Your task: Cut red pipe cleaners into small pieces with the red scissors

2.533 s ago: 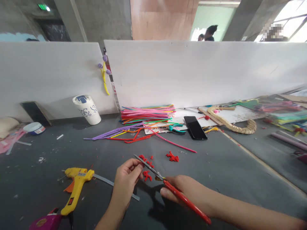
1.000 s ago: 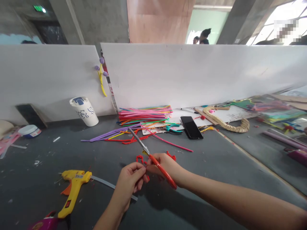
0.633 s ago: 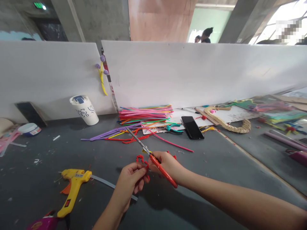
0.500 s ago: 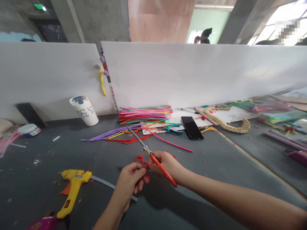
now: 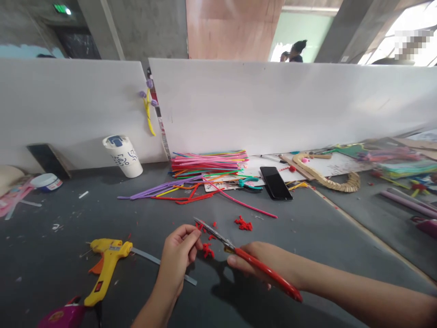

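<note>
My right hand (image 5: 264, 262) is closed around red-handled scissors (image 5: 239, 253), whose blades point up and left. The blade tips reach close to the fingertips of my left hand (image 5: 180, 250). Those fingers are pinched on a short red pipe cleaner (image 5: 198, 226), mostly hidden by the fingers and blades. Just right of the left hand, below the blades, lies a small clump of red pipe cleaner pieces (image 5: 207, 250). A second red clump (image 5: 243, 223) rests farther back, above the right hand.
A yellow glue gun (image 5: 108, 266) with a clear glue stick lies at left. Behind are a bundle of pipe cleaners (image 5: 208, 163), teal-handled pliers (image 5: 251, 184) and a black phone (image 5: 276, 183). A white cup (image 5: 123, 157) leans by the white partition (image 5: 273, 105).
My right hand and the scissors have moved right and down, away from the left hand. Both red clumps are now uncovered. My left hand has shifted slightly left and still pinches.
</note>
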